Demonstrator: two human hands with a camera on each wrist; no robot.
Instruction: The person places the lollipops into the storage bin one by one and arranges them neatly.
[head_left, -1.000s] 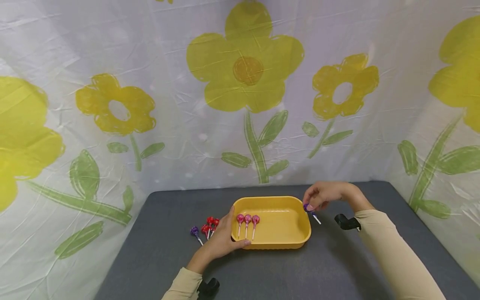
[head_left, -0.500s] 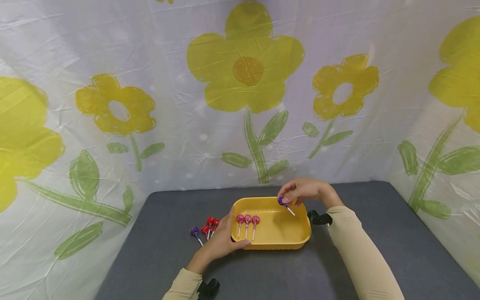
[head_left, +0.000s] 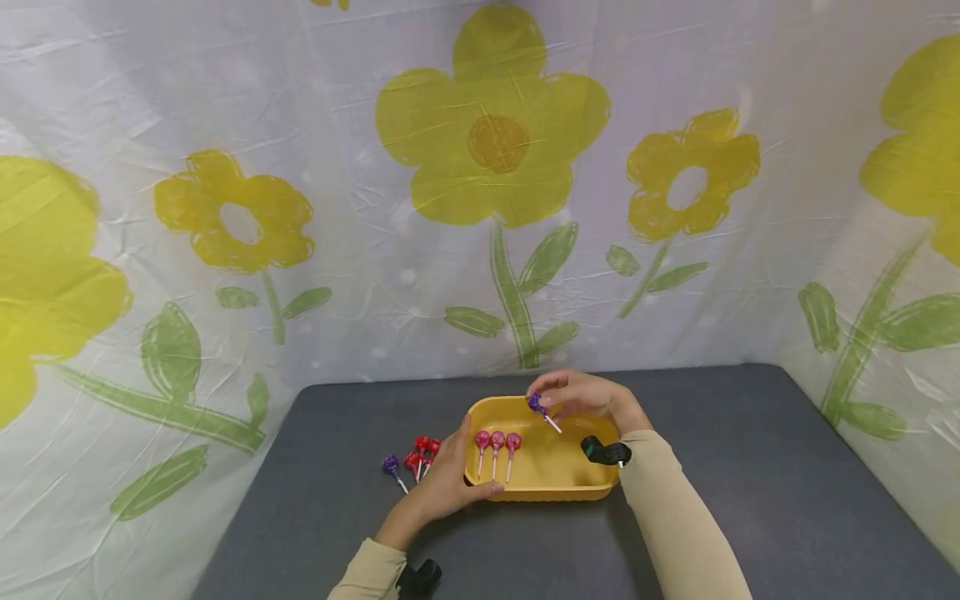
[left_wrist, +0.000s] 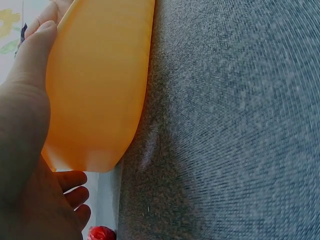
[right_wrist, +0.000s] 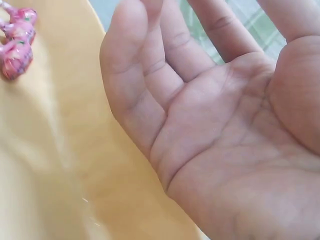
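Observation:
A purple-wrapped lollipop (head_left: 535,402) is pinched by its head in my right hand (head_left: 588,395), above the back part of a yellow tray (head_left: 562,493). Its white stick slants down to the right. The right wrist view shows the palm and fingers, with the lollipop out of sight. My left hand (head_left: 447,475) grips the tray's left end, its thumb (left_wrist: 31,57) along the near rim and its fingers around the left side. Three pink lollipops (head_left: 498,440) lie side by side in the tray's left part, heads toward the back.
Left of the tray, another purple lollipop (head_left: 391,465) and several red lollipops (head_left: 422,443) lie on the dark grey table (head_left: 315,500), partly hidden by my left hand. A white curtain (head_left: 360,292) with yellow flowers stands behind the table and at both sides.
My right hand has carried the purple lollipop leftward, from beyond the tray's right rim to over its inside. The left hand and the tray have stayed in place.

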